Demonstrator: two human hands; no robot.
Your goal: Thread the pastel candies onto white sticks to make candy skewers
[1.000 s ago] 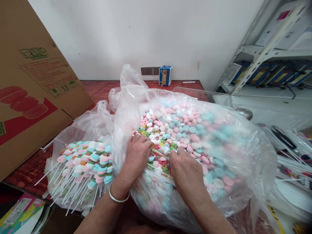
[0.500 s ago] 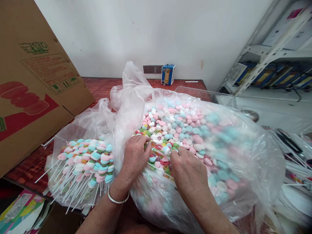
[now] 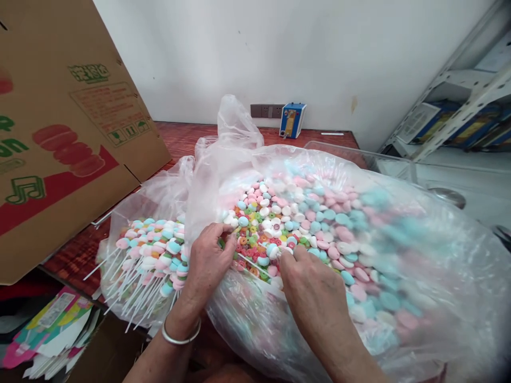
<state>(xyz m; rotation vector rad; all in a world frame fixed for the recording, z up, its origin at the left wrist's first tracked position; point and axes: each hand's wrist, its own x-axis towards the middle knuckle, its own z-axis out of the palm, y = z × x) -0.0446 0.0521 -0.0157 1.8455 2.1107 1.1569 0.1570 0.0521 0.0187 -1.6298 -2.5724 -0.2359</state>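
Observation:
A big clear plastic bag [image 3: 255,330] lies open before me, filled with pink, blue and white marshmallows [image 3: 343,219] and small coloured gummy rings [image 3: 249,234]. My left hand [image 3: 209,258], with a bangle at its wrist, reaches into the bag's left side. Its thumb and fingers close in among the candies; what they pinch cannot be made out. On the right, my right hand [image 3: 313,282] is curled, fingertips down in the pile and hidden. Between both hands a white stick [image 3: 254,265] rests on the candies.
Left of the big bag, a smaller bag holds many candy skewers on white sticks [image 3: 151,255]. A cardboard box [image 3: 75,133] stands at the far left. Near the wall sits a small blue device [image 3: 293,121]. White metal shelving [image 3: 459,90] rises at the right.
The view has shifted, so the surroundings sit further right. My left hand has moved slightly away from my right, and more gummy rings and the white stick show between them.

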